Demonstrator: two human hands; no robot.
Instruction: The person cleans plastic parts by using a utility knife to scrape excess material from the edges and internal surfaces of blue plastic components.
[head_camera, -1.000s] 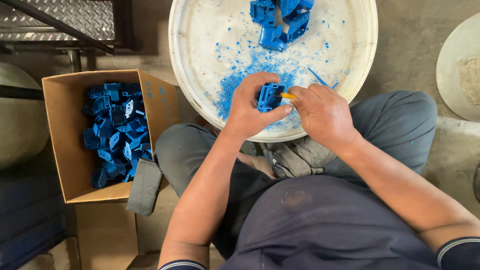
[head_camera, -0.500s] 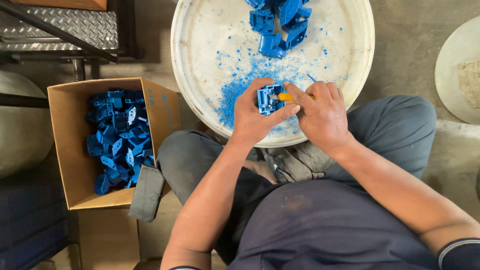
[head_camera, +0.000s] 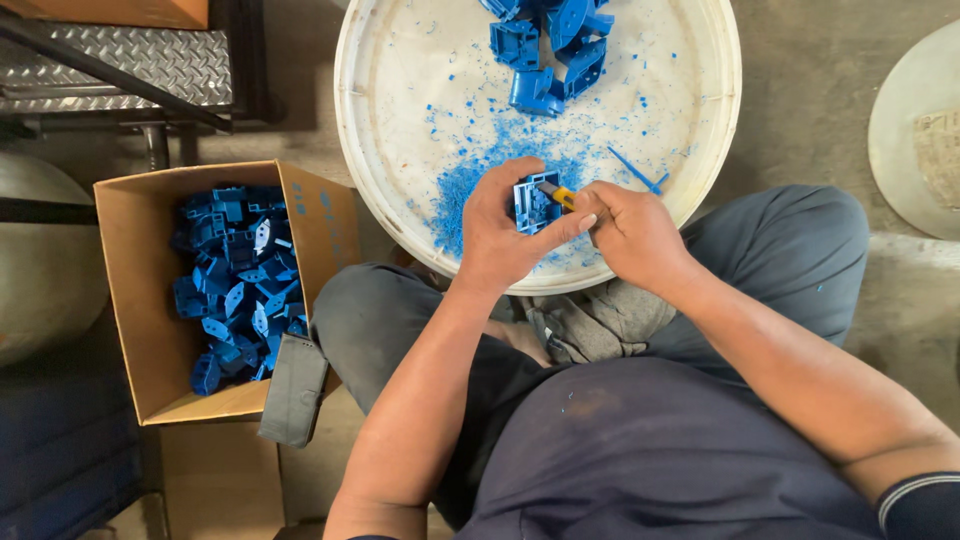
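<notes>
My left hand (head_camera: 500, 235) grips a small blue plastic part (head_camera: 533, 203) over the near rim of a round white tray (head_camera: 390, 120). My right hand (head_camera: 632, 232) holds a yellow-handled knife (head_camera: 557, 194) whose tip rests on the part. Blue shavings (head_camera: 470, 180) lie heaped on the tray just beyond my hands. More blue parts (head_camera: 550, 55) are piled at the tray's far side.
A cardboard box (head_camera: 135, 300) to my left holds several blue parts (head_camera: 235, 285). A dark flat case (head_camera: 295, 390) leans on its near corner. A metal tread-plate step (head_camera: 120, 60) is at the far left, a pale round lid (head_camera: 915, 130) at the right.
The view has shifted slightly. My hands have stayed together on the blue part, with the knife still worked against it.
</notes>
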